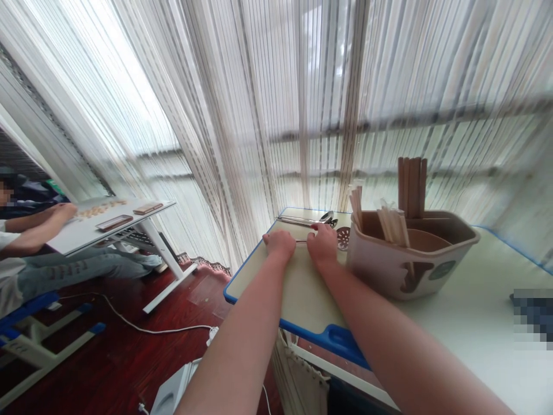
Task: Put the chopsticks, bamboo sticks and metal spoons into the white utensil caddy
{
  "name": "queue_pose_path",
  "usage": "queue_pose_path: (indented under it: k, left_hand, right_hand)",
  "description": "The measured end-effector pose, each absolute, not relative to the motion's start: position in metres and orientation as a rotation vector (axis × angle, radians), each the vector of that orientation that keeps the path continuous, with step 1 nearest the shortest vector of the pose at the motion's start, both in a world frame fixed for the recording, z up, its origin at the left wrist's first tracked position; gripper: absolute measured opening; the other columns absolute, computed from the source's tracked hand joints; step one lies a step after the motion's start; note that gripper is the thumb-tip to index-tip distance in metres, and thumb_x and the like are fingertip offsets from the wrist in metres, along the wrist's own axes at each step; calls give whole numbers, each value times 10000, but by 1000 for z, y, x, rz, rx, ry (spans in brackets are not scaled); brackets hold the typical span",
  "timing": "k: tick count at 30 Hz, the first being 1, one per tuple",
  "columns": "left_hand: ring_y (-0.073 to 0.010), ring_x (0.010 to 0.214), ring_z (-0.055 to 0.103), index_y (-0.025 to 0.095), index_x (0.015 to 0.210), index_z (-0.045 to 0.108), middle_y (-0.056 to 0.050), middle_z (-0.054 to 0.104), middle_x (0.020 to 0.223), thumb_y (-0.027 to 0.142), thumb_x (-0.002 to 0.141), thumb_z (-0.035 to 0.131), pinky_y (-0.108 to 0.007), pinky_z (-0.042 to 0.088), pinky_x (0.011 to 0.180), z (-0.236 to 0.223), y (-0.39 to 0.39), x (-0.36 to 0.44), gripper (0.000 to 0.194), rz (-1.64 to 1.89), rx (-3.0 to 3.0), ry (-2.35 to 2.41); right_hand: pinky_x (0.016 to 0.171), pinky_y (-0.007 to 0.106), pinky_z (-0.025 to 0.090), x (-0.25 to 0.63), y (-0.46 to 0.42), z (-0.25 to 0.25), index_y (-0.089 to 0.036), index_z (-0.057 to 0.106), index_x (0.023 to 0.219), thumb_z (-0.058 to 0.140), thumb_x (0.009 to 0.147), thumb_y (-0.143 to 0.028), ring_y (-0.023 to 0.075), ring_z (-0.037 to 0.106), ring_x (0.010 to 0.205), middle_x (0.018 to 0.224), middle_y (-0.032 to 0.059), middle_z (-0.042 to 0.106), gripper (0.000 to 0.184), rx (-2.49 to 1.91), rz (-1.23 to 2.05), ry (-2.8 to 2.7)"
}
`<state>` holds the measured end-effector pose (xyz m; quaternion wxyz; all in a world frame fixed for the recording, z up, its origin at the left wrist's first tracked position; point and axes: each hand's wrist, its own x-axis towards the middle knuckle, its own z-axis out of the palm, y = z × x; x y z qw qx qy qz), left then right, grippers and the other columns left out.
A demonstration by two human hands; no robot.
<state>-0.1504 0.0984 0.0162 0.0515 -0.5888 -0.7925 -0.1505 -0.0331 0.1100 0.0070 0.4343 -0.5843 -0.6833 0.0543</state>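
Both my arms reach forward over a pale table with a blue edge (pixel 242 300). My left hand (pixel 280 243) rests knuckles-up on the table with its fingers curled under. My right hand (pixel 322 242) sits right beside it, also curled, gripping a thin utensil handle whose perforated round head (pixel 343 237) lies flat on the table. Just beyond my hands lie metal spoons (pixel 309 219) near the far edge. What my left hand grips, if anything, is hidden.
A beige cutlery caddy (pixel 406 262) with chopsticks (pixel 391 223) and wooden sticks (pixel 412 184) stands right of my hands. Striped curtains (pixel 259 115) hang behind. At left, another person's arms (pixel 30 227) rest on a tilted white desk (pixel 108 222). A cable (pixel 142 328) crosses the wooden floor.
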Motion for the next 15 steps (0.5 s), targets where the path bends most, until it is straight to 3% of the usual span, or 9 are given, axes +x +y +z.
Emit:
queue_pose_path:
  k: [5, 8, 11, 15]
  left_hand:
    - [-262, 963, 557, 196, 816, 697, -113, 659, 950, 164, 759, 405, -431, 314, 831, 19, 94, -150, 299, -446, -1783, -2377]
    - [-261, 983, 541, 199, 846, 695, -106, 652, 974, 175, 769, 393, -437, 313, 843, 21, 92, -149, 312, -437, -1776, -2374]
    - [-263, 993, 534, 204, 858, 695, -99, 650, 988, 209, 775, 401, -445, 316, 856, 20, 92, -149, 305, -410, -1777, -2397]
    - [-271, 998, 535, 219, 858, 695, -89, 655, 1000, 289, 781, 432, -452, 320, 872, 18, 92, -149, 283, -371, -1791, -2446]
  right_hand:
    - [942, 369, 313, -34, 110, 5, -138, 646, 1073, 376, 856, -247, 264, 453, 1067, 1149, 118, 586, 363, -1455, 31, -1831]
    - [1002, 377, 267, -37, 112, 5, -131, 630, 1121, 339, 883, -287, 273, 366, 1215, 1324, 120, 482, 407, -1506, -6, -1879]
    - [1042, 391, 224, -40, 116, 4, -136, 504, 1285, 283, 908, -368, 266, 275, 1313, 1418, 101, 392, 495, -1572, 83, -1971]
    - [1040, 427, 223, -43, 119, 3, -138, 380, 1373, 202, 911, -502, 265, 294, 1316, 1383, 123, 439, 615, -1650, 208, -2061]
